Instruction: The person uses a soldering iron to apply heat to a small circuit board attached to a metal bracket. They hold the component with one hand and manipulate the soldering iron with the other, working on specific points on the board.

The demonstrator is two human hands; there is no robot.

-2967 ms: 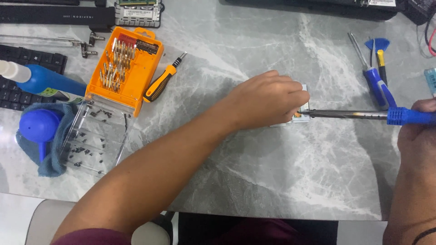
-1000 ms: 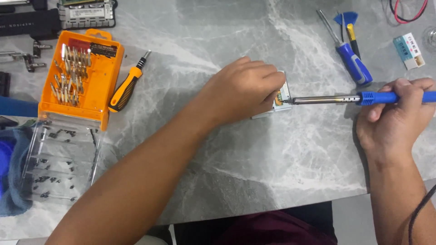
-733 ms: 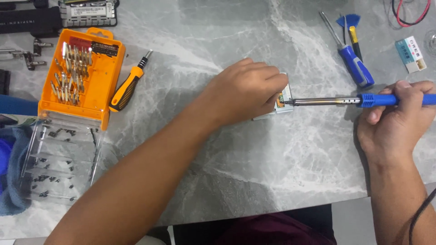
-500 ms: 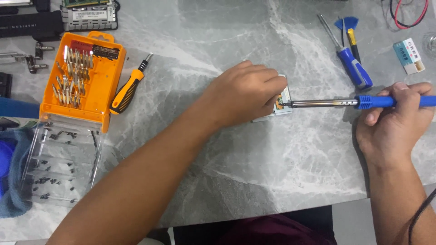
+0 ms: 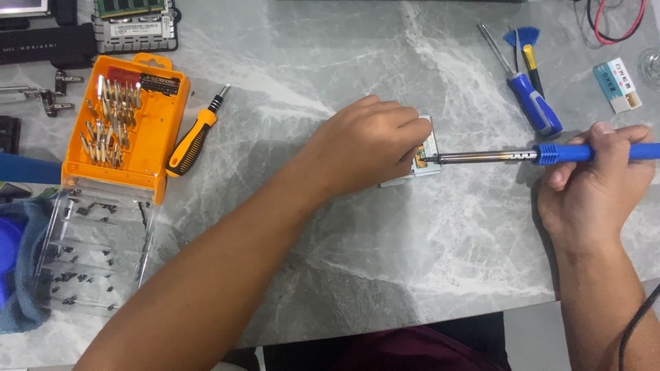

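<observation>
Left hand: your left hand (image 5: 368, 144) is lying palm down over a small circuit board (image 5: 421, 156), fingers curled over its top and pressing it flat to the table; most of the board is hiding under your hand.
Right hand: your right hand (image 5: 595, 182) is gripping the blue handle of a soldering iron (image 5: 543, 155), thumb and fingers wrapping around it like a pen.
Iron: it is lying almost level, its metal shaft pointing left, and its tip is meeting the exposed right edge of the board; whether it is actually touching is too fine to tell.
Board position: it is sitting near the middle of the grey marble table (image 5: 330, 62), between your two hands.
Left side: an orange bit case (image 5: 127, 127) is standing open with its clear lid (image 5: 96, 251) folding out toward you, and an orange-and-black screwdriver (image 5: 194, 135) is lying just beside it.
Upper right: a blue-handled screwdriver (image 5: 526, 93) and a small blue brush (image 5: 524, 42) are lying together, well apart from the board; a small white-and-green box (image 5: 617, 84) is sitting farther right.
Far left edge: a blue cloth (image 5: 20, 275) is bunching near the lid.
</observation>
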